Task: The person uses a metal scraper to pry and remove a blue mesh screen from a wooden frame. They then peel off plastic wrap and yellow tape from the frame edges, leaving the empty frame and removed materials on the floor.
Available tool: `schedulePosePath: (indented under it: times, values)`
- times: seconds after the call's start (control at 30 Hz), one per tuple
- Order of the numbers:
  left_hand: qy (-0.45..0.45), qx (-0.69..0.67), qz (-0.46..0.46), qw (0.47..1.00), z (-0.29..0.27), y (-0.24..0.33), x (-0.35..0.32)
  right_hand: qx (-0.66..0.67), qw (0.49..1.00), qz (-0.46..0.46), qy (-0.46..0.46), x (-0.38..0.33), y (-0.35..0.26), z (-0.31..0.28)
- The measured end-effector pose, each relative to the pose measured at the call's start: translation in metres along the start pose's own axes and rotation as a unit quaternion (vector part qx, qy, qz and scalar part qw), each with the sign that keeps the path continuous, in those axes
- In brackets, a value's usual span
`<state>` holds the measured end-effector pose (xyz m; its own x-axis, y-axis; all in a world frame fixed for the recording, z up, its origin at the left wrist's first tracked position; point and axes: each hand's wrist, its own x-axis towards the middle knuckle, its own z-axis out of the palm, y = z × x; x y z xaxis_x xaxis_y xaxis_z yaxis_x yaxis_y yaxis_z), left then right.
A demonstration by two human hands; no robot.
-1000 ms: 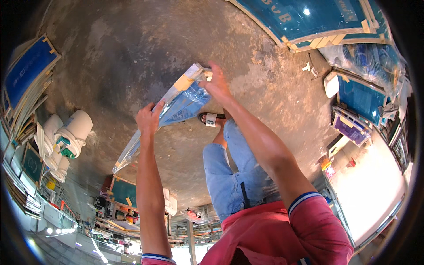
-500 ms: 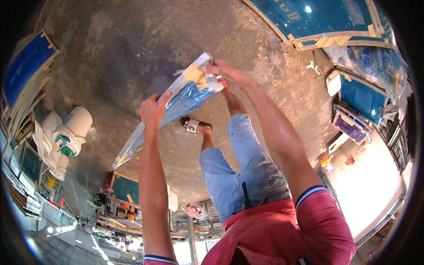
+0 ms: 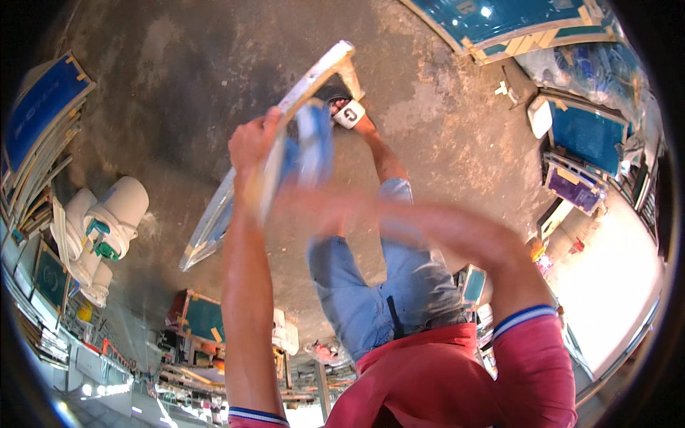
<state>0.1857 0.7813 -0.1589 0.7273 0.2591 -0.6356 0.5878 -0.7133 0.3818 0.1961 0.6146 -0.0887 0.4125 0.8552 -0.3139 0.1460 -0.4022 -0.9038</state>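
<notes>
My left hand point(image 3: 253, 143) is closed around the long side of a thin frame point(image 3: 310, 80), held tilted above the floor. Its far corner is bare wood-coloured, and silvery clear wrap point(image 3: 210, 225) covers its near end. A loose, blurred sheet of blue-tinted plastic film point(image 3: 312, 139) hangs across the frame's middle, with a whitish-tan strip beside it. My right hand point(image 3: 303, 205) is smeared by motion just right of my left wrist, close to the lower end of that strip; its fingers cannot be made out.
White buckets point(image 3: 121, 207) stand at the left, below a stack of framed screens point(image 3: 46, 107). More blue-green screens point(image 3: 506, 21) lean at the upper right, near plastic-wrapped items point(image 3: 581, 78). My sandalled foot point(image 3: 349, 113) is beneath the frame's far end.
My right hand has swept from the frame's far corner back toward my left wrist. Film and tape have come off that corner, baring it. My left hand keeps its grip as the frame shifts up.
</notes>
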Motion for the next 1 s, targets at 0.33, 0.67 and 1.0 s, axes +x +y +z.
schedulePosePath:
  times: [0.33,0.67,1.0]
  values:
    - [-0.196,-0.357,-0.002,0.913,-0.018,-0.211,-0.165,0.157,0.981,0.096,-0.065,-0.044,-0.052,0.107]
    - [0.228,0.026,-0.006,0.973,0.036,-0.345,-0.300,0.104,0.989,0.015,0.104,-0.007,-0.103,0.223]
    - [0.097,0.086,0.097,0.987,0.058,-0.344,-0.331,0.420,0.802,-0.166,-0.391,-0.152,-0.263,0.437]
